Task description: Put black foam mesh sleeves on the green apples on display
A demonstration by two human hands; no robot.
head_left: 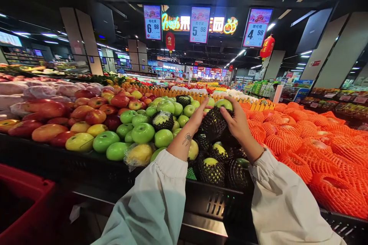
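A green apple [214, 123] in a black foam net is held up between my two hands, above the fruit display. My right hand [238, 120] grips it from the right, thumb pressed on the net near the bare green top. My left hand [197, 118] is closed against its left side, with the fingers partly hidden behind the fruit. Below lie several more green apples in black nets [212, 170]. To the left is a pile of bare green apples [143, 133], with one netted apple [163, 120] among them.
Red and yellow apples [96, 116] fill the left of the display, and fruit in orange nets [299, 138] the right. A yellow fruit in clear wrap [140, 154] lies at the black front edge [212, 203]. A red crate [25, 187] stands lower left. Price screens [200, 25] hang overhead.
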